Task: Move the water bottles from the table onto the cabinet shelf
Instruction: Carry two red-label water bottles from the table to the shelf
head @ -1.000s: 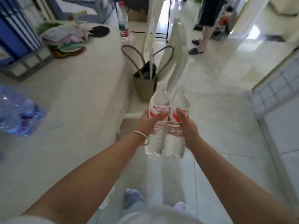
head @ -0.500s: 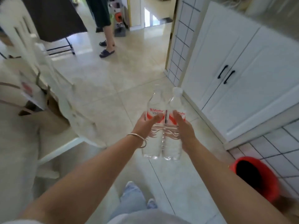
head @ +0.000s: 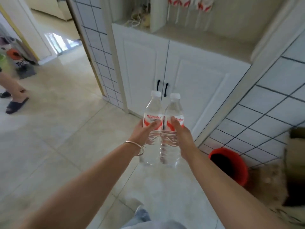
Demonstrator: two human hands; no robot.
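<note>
The left hand [head: 145, 129] and right hand [head: 181, 133] are each wrapping a grip around one upright water bottle [head: 152, 113], [head: 174, 113], sides touching. The cabinet shelf [head: 198, 38] is lying ahead and above, a little rightward, nearer the right hand.

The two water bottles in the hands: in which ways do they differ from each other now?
The left bottle is gripped by the left hand; the right bottle by the right hand. The left bottle's cap sits slightly higher in the view than the right bottle's. The left bottle's label shows more of its red lettering; a thumb covers part of the right bottle's. Both are clear, white-capped, upright and pressed side by side.
</note>
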